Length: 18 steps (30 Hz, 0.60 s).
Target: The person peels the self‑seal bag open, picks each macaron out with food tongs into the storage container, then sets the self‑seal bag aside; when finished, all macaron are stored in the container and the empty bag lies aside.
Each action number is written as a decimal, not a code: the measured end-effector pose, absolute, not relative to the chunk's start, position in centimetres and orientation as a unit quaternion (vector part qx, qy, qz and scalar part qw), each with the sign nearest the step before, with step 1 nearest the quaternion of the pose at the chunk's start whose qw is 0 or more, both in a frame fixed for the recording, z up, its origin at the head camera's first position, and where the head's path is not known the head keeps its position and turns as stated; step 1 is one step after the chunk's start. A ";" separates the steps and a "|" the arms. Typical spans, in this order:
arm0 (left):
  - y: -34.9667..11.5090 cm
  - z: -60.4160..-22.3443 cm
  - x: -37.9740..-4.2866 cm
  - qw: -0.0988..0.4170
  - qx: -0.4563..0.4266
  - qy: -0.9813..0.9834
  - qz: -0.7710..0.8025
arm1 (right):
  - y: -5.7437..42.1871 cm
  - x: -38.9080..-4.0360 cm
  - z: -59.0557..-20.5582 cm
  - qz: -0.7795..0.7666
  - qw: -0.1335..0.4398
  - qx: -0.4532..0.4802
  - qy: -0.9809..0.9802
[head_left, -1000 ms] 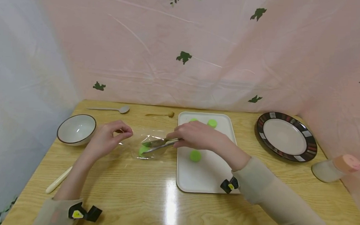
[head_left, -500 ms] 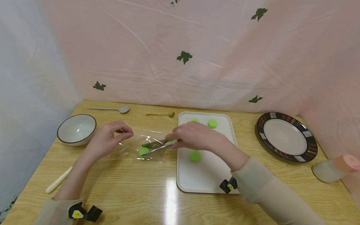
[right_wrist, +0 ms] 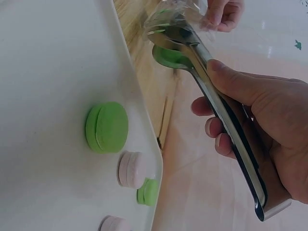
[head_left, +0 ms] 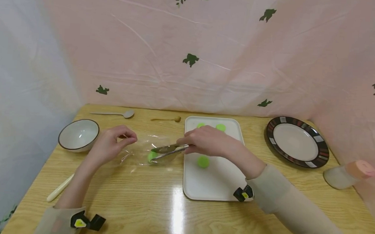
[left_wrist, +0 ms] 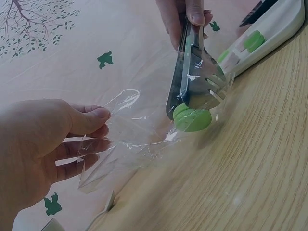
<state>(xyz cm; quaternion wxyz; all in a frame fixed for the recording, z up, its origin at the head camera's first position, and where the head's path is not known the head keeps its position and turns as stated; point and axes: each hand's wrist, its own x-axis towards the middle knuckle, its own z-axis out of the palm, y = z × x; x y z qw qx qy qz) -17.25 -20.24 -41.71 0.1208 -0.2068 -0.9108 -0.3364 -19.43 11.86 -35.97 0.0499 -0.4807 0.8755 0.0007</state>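
My left hand (head_left: 111, 144) pinches the edge of a clear plastic bag (left_wrist: 137, 139) between thumb and fingertips. In my right hand (head_left: 205, 141) is a pair of metal tongs (right_wrist: 226, 120), its head reaching into the bag from the right. A green macaron (left_wrist: 192, 119) lies inside the bag, right at the tongs' tips, low over the wooden table. To the right, partly under my right hand in the head view, sits a white tray (head_left: 209, 185) with green macarons (right_wrist: 108, 127) and pale pink macarons (right_wrist: 132, 169).
Left of my left hand stands a white bowl (head_left: 79, 135); a cream handle (head_left: 60, 188) lies nearer me. A spoon (head_left: 111, 113) and a small golden utensil (head_left: 166, 119) lie at the back. Right of the tray are a dark-rimmed plate (head_left: 295, 142) and a jar (head_left: 346, 175) with a pink lid.
My right hand and the tongs have shifted slightly right, and the macaron in the bag has moved a little that way too. My left hand stays nearly still on the bag.
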 end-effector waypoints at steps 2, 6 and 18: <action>-20.3 -41.7 -17.2 0.121 -0.207 -0.911 -0.337 | 11.8 -19.4 -36.0 -0.004 0.053 -0.481 0.875; -20.3 -41.6 -17.2 0.119 -0.206 -0.910 -0.339 | 12.3 -19.5 -35.8 -0.011 0.048 -0.469 0.882; -20.5 -41.5 -17.1 0.118 -0.200 -0.914 -0.334 | 14.3 -19.6 -34.7 -0.014 0.014 -0.463 0.886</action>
